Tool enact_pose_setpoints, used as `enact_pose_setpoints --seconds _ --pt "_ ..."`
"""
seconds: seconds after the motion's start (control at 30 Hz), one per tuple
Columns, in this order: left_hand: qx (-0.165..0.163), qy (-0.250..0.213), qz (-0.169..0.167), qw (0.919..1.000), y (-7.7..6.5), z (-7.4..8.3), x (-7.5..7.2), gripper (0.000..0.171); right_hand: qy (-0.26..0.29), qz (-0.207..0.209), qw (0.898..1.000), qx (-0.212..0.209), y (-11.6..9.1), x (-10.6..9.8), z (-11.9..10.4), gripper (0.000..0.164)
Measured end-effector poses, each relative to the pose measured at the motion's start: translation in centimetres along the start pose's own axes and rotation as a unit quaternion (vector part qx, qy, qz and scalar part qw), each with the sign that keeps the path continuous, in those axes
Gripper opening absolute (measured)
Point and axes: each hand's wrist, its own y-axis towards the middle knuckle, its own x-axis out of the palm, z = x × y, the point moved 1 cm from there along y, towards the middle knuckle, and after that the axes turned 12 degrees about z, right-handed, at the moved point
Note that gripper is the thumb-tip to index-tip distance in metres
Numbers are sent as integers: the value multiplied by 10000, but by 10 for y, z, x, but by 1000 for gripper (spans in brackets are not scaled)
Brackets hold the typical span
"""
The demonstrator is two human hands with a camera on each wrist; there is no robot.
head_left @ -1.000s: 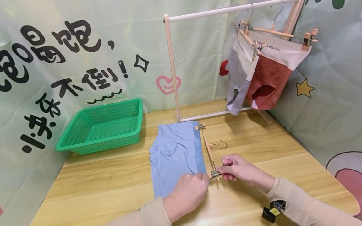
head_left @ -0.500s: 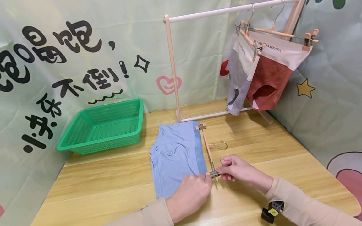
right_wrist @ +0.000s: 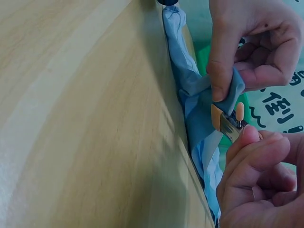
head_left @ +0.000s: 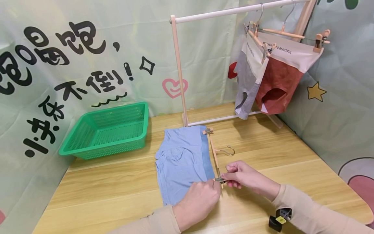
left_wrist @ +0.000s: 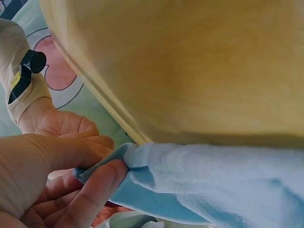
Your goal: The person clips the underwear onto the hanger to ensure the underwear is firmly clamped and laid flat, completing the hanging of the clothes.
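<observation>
Light-blue boxer briefs [head_left: 181,159] lie flat on the wooden table, waistband to the right. Along the waistband runs a wooden clip hanger [head_left: 214,151], its metal hook pointing right. The hanger's far clip [head_left: 208,131] sits on the band's far corner. My left hand [head_left: 200,199] pinches the near corner of the waistband [right_wrist: 233,90] between thumb and fingers. With thumb and fingers, my right hand [head_left: 248,177] pinches the near clip [right_wrist: 222,119] by its metal handles. In the right wrist view, that clip's wooden jaws are right at the waistband corner, overlapping the blue fabric.
A green plastic basket [head_left: 102,150] stands at the back left. Behind the briefs is a rack with a white rail [head_left: 216,13]. From it hang grey-and-white briefs [head_left: 248,78] and rust-red briefs [head_left: 279,79] on clip hangers. Printed cloth walls [head_left: 131,35] enclose the table.
My left hand has shifted slightly right and up with the waistband corner, closer to the near clip. My right hand has eased slightly left with the clip. The rest has stayed put.
</observation>
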Motion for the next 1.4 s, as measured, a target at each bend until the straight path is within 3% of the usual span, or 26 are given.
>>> enact_pose_setpoints --seconds 0.6,1.13,1.4 --pt "165 -76 -23 9998 -2 1 0 8 -141 -102 9998 -33 0 2 3 45" --pt "95 -27 -364 9993 -1 4 -2 7 -298 -289 9991 30 1 0 11 37" --pt "-6 -216 -535 9983 1 5 -2 10 -556 -385 9977 47 1 -3 17 28"
